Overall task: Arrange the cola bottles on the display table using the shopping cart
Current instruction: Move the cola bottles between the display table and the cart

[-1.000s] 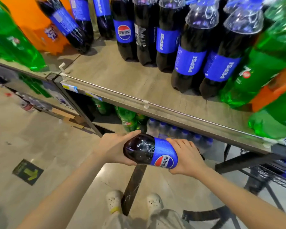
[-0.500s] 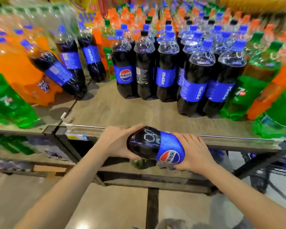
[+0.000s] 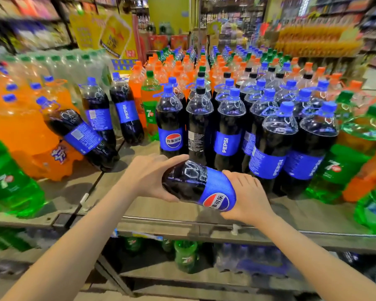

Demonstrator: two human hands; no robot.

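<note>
I hold a large cola bottle (image 3: 195, 183) with a blue label sideways above the front of the display table (image 3: 165, 209). My left hand (image 3: 149, 173) grips its dark base end. My right hand (image 3: 246, 195) wraps the labelled part; the neck and cap are hidden behind that hand. Several upright cola bottles (image 3: 226, 131) with blue caps stand in rows just behind it. Three more cola bottles (image 3: 100, 118) lean at the left among the orange ones. The shopping cart is not in view.
Green soda bottles (image 3: 7, 179) and orange soda bottles (image 3: 20, 127) flank the left; more green bottles (image 3: 343, 157) and orange ones stand at the right. A metal rail (image 3: 182, 221) edges the table front. A lower shelf (image 3: 187, 255) holds more bottles. Store shelves fill the background.
The bottle has risen from below the table edge to above its front surface, still held in both hands. My view has tilted up, revealing the whole display.
</note>
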